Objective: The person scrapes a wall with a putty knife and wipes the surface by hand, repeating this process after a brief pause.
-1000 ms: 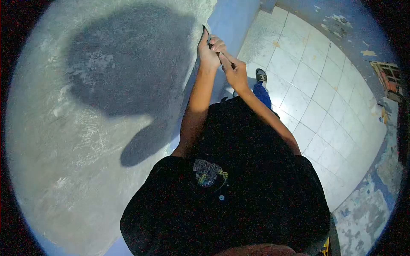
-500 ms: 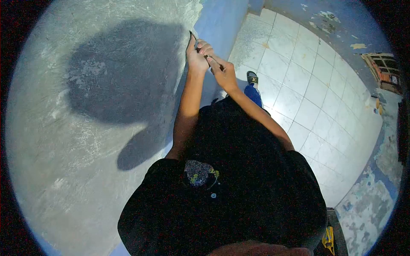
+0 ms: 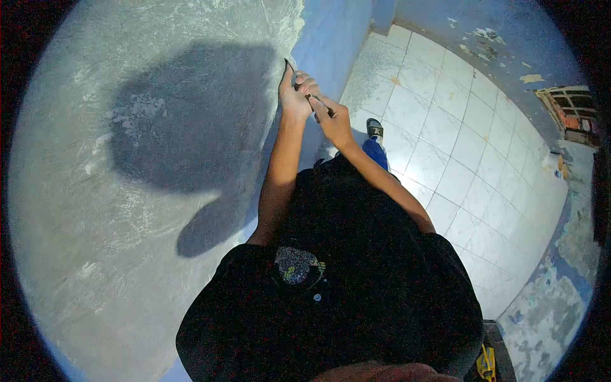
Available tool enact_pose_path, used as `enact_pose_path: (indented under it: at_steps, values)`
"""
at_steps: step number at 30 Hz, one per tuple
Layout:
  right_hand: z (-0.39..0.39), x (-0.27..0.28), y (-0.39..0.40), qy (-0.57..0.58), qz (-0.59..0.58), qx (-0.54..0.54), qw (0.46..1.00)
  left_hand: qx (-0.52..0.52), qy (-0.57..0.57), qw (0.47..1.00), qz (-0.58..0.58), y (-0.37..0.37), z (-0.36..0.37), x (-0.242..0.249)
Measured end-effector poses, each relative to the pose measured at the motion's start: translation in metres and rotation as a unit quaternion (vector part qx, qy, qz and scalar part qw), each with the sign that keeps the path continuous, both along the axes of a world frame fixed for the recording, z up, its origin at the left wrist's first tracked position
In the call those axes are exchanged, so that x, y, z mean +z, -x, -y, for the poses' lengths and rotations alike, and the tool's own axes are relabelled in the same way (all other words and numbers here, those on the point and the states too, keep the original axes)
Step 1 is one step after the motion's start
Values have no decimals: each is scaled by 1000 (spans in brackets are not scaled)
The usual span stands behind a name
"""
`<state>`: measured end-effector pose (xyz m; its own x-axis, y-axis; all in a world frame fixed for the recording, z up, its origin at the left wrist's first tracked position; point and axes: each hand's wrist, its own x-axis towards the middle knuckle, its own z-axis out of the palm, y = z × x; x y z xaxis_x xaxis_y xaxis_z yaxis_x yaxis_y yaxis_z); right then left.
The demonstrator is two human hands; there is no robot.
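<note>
Both of my hands are closed on one scraper (image 3: 287,63), whose dark thin blade tip shows above my left thumb. My left hand (image 3: 295,97) wraps round its front part, thumb stretched along the blade. Lower and to the right, my right hand (image 3: 333,122) grips the dark handle, which is mostly hidden by the fingers. The blade tip is at or very near the wall (image 3: 210,286), close to the ragged border between bare grey plaster and blue paint (image 3: 331,38). Whether it touches cannot be made out.
White floor tiles (image 3: 439,108) lie right of the wall, with dust near its foot. My sandalled foot (image 3: 375,127) stands there. A far wall (image 3: 445,19) has peeling blue paint. A wooden-framed opening (image 3: 569,111) is at right, and a yellow object (image 3: 487,363) lies at lower right.
The hands and scraper appear slightly lower in view, along with the floor and my foot, so the camera has tilted a little. The grip looks the same.
</note>
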<state>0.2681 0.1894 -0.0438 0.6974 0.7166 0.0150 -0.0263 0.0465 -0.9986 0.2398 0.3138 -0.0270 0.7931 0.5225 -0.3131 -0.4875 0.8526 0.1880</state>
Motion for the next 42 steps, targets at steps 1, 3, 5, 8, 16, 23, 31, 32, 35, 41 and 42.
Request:
enact_pose_path:
  at_steps: [1, 3, 5, 8, 16, 23, 31, 32, 35, 41, 42]
  values:
    - [1, 0, 0, 1, -5, 2, 1000, 2, 7, 1000, -4, 0, 1, 1]
    - [0, 0, 0, 1, -16, 7, 1000, 7, 19, 1000, -13, -1, 2, 4]
    - [-1, -2, -1, -3, -15, 6, 1000, -3, 21, 1000, -13, 0, -2, 0]
    - [-1, 0, -1, -6, -14, 7, 1000, 0, 22, 1000, -10, 0, 0, 2]
    - [-1, -1, 3, 7, -21, 11, 1000, -19, -12, 999, 32, 1, 0, 4]
    - [6, 20, 20, 8, -28, -23, 999, -51, -4, 998, 44, 3, -9, 0]
    - [-7, 25, 11, 26, 10, -68, 997, -11, -49, 998, -32, -11, -11, 13]
    - [-6, 26, 9, 42, 12, -64, 997, -11, -53, 998, -30, -13, -11, 15]
    - [-1, 27, 13, 53, 14, -67, 996, -8, -38, 999, -34, -5, -6, 10]
    - [-4, 35, 3, 64, 21, -52, 996, 4, -39, 998, -53, -15, -9, 18]
    - [-2, 30, 5, 45, 22, -52, 997, 18, -53, 996, -64, -16, -7, 19]
